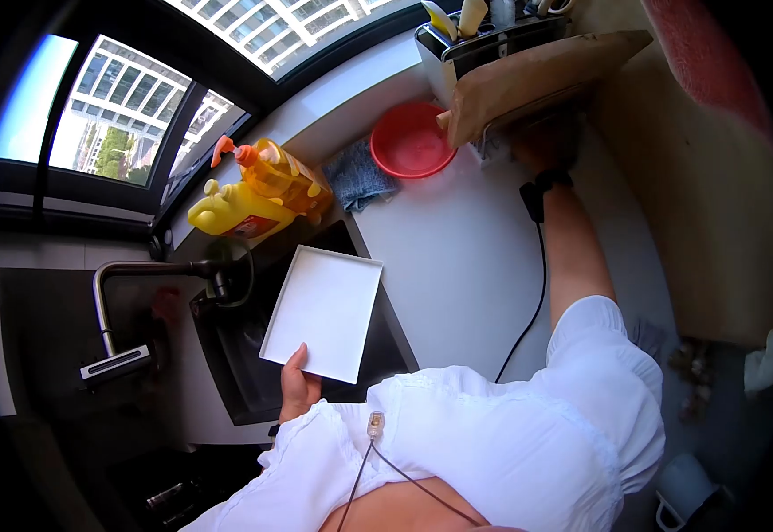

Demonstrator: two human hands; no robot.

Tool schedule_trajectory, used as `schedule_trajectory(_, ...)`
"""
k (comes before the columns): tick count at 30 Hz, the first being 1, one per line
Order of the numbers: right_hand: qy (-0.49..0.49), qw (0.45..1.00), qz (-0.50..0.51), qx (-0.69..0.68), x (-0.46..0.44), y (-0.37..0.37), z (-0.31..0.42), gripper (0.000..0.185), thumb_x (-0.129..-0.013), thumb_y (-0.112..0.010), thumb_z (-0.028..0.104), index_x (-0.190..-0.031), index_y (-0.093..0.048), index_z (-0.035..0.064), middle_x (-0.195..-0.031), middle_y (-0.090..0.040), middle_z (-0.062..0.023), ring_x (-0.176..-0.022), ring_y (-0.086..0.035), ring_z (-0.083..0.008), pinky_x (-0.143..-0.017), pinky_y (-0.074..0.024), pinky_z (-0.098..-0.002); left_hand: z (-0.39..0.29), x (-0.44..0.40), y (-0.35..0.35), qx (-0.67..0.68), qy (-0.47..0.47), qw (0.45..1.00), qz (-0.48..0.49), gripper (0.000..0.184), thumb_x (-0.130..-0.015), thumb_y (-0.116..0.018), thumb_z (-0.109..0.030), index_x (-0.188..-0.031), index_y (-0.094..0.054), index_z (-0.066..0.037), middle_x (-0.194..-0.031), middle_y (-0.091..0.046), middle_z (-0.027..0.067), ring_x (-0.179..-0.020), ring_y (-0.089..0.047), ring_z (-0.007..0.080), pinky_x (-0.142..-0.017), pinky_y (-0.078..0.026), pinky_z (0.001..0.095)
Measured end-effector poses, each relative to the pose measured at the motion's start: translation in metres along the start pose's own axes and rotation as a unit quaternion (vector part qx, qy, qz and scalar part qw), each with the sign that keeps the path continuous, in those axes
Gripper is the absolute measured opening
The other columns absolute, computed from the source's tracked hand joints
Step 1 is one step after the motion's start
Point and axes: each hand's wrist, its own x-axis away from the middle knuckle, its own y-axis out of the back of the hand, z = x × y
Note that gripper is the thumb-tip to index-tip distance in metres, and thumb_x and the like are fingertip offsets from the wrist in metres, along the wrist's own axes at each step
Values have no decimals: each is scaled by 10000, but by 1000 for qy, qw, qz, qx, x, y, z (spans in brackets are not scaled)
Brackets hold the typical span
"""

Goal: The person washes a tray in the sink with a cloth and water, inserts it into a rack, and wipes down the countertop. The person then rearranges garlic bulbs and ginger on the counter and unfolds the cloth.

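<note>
My left hand (pixel 298 383) grips a shallow white tray (pixel 326 306) by its near edge, thumb on top. The tray is tilted above the dark sink (pixel 235 355), and its inside is bare. My right arm reaches forward across the white counter, with a black band at the wrist and a cable running down from it. In shadow, my right hand (pixel 548 142) is beside a brown, board-like piece (pixel 537 84) and close to a small white rack (pixel 490 151). Its fingers are hidden, so I cannot tell whether it holds anything.
A red basin (pixel 413 140) and a blue-grey cloth (pixel 360 175) sit at the counter's back. Yellow bottle (pixel 240 211) and orange pump bottle (pixel 275 173) stand by the window. The faucet (pixel 151 270) juts out at left. A holder (pixel 444 62) stands behind; a mug (pixel 686 488) is lower right.
</note>
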Motion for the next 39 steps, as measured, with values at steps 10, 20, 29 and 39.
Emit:
schedule_trajectory(10,158,963,95,-198,46,16,25,362,-908,-475,196,-1245,-577,108,-1275,-565,-147,-1204,-488,-322,-1057,-315,-467,1,0,-9,0,-10,997,70,389,-909,-554,-116,-1277,-467,-26,-1196,-564,102,-1113,-554,232,-957,-439,374)
schedule_trajectory(20,-130,897,138,-399,114,62,71,345,-927,-475,152,-1252,-569,79,-1323,-529,-131,-1230,-463,-337,-1028,-368,-404,5,16,16,17,-33,996,76,384,-905,-570,-194,-1253,-496,-50,-1168,-596,82,-1108,-572,237,-966,-445,396)
schedule_trajectory(29,-2,986,-90,-142,106,-14,121,381,-870,-559,125,-1224,-545,-13,-1454,-238,-331,-1317,-312,-468,-1097,-280,-446,2,26,26,47,-51,996,63,398,-902,-570,-187,-1269,-487,-58,-1177,-592,87,-1121,-565,241,-977,-441,401)
schedule_trajectory(39,40,995,60,-73,160,3,132,462,-857,-546,157,-1301,-466,55,-1469,-337,-143,-1348,-309,-322,-1016,-349,-495,3,26,29,83,-43,989,114,387,-911,-546,-134,-1276,-470,-30,-1199,-567,99,-1128,-554,237,-977,-436,386)
